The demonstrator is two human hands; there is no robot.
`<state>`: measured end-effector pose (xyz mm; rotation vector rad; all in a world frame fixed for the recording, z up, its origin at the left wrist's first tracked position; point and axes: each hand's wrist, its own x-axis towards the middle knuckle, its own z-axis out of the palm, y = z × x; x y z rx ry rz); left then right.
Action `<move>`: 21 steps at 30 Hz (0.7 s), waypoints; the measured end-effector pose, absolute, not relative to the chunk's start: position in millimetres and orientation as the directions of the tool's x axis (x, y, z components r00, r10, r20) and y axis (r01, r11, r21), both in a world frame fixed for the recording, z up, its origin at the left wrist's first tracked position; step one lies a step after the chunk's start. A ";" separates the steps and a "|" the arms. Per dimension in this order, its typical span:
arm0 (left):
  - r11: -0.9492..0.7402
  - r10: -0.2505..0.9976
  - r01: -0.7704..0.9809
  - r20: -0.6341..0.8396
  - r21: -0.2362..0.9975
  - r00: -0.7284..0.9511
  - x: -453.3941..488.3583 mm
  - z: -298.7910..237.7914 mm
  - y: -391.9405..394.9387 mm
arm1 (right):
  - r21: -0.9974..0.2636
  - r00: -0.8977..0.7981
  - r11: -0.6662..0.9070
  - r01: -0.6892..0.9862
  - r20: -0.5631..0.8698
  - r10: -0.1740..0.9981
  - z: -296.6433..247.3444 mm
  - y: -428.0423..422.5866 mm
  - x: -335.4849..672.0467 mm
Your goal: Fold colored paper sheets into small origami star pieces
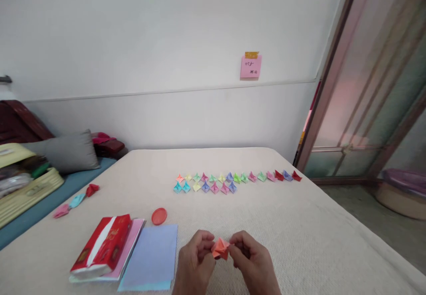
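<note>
Here's the table (306, 233), folks: paper folds (229, 177) in two rows mid-frame, red lid (159, 216) left of centre, sheets (149, 259) below it, three pieces (77, 200) far left!

Seemingly a home, gray cushion (71, 153) on blue seating (61, 193), cloth-covered table (266, 219), glazed door (362, 95)

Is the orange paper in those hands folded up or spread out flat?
Folded. The orange paper shows creases and pointed flaps between the left hand and right hand, unlike the flat blue sheet.
</note>
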<state>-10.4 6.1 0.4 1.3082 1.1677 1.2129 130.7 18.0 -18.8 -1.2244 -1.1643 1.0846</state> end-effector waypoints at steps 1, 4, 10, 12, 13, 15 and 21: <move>-0.065 0.997 0.031 0.064 0.997 0.046 -10.4 -0.1 6.1 | -0.999 0.118 0.040 0.006 0.041 0.992 -18.0 18.5 131.3; -0.041 0.997 0.033 0.039 0.999 0.061 -10.9 -1.3 6.7 | -0.998 0.140 -0.041 -0.055 -0.048 0.989 -15.7 20.9 133.5; -0.018 0.998 0.025 0.016 1.000 0.054 -11.1 -2.4 8.2 | -0.990 0.183 -0.116 -0.075 -0.128 0.975 -15.8 24.3 135.2; -0.011 0.999 0.031 0.010 0.999 0.049 -11.2 -1.9 8.5 | -0.989 0.173 -0.125 -0.085 -0.138 0.975 -16.0 24.4 134.8; -0.012 0.999 0.032 0.011 0.999 0.048 -11.4 -1.5 8.6 | -0.985 0.162 -0.140 -0.099 -0.155 0.975 -16.0 24.5 134.6; -0.011 0.999 0.020 0.010 1.000 0.046 -12.2 -0.1 8.9 | -0.973 0.139 -0.181 -0.144 -0.201 0.970 -15.9 24.7 134.7; 0.048 0.998 -0.069 -0.045 0.996 0.040 -15.3 5.8 10.0 | -0.921 0.055 -0.255 -0.295 -0.283 0.957 -10.8 24.5 137.8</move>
